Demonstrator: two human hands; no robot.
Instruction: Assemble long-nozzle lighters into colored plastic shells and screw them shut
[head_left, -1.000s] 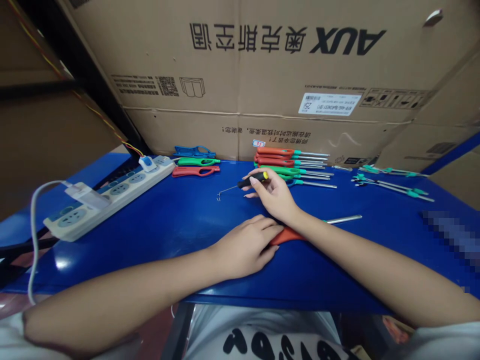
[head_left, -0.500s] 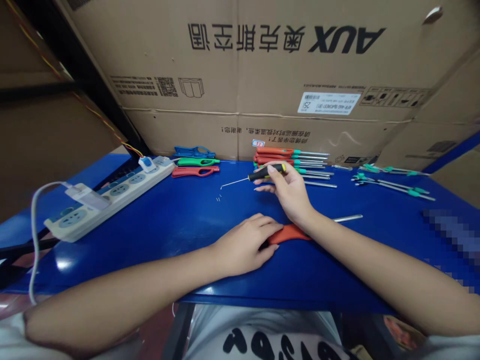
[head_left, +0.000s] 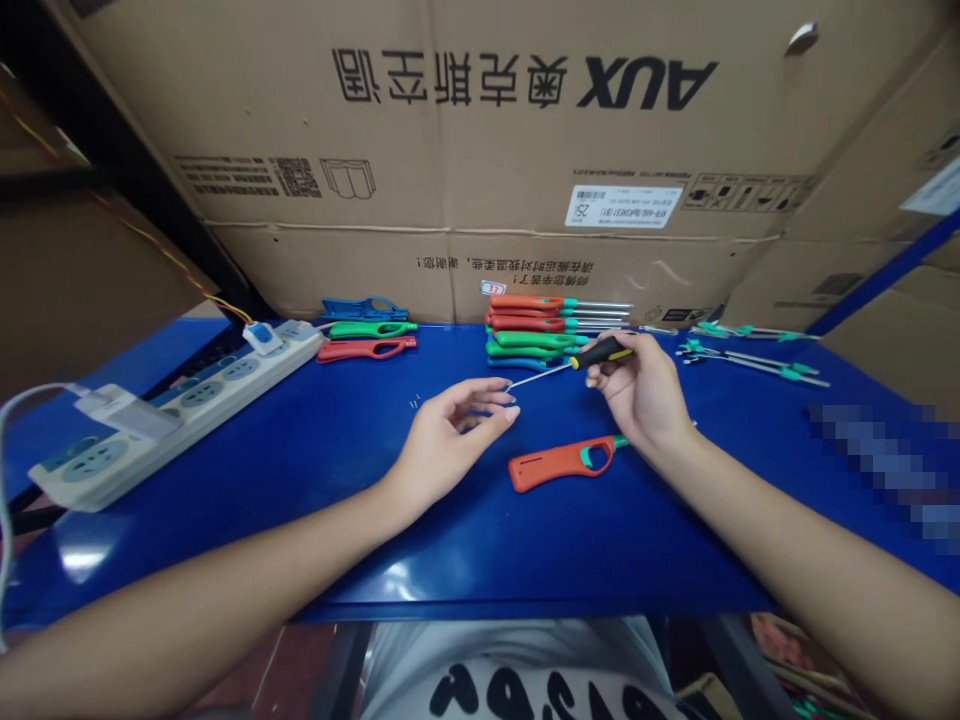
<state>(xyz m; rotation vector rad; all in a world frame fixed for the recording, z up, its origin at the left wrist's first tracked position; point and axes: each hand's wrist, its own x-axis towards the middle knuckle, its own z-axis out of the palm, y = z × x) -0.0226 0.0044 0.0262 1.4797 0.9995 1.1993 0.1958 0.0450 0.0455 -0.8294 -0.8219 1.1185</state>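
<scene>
My right hand [head_left: 645,390] is closed around the black-and-yellow handle of a screwdriver [head_left: 604,352], whose thin shaft points left. My left hand [head_left: 450,435] is at the screwdriver's tip, fingers bent and thumb apart from them; whether it touches the tip or a small screw there is unclear. In front of both hands an orange-red long-nosed lighter [head_left: 551,468] with a green trigger lies on the blue table; my right hand hides most of its nozzle. A few tiny screws [head_left: 415,402] lie just left of my left hand.
Several assembled lighters [head_left: 532,322] are stacked at the back. Loose handle shells [head_left: 367,349] lie left of them, green-and-metal nozzle parts [head_left: 757,360] to the right. A white power strip [head_left: 180,410] with plugs runs along the left. A large cardboard box [head_left: 450,180] stands behind the table [head_left: 450,570].
My left hand has let go of the orange-red lighter and risen to the screwdriver's tip. My right hand has carried the screwdriver to the right, away from the tiny screws. The view has shifted slightly.
</scene>
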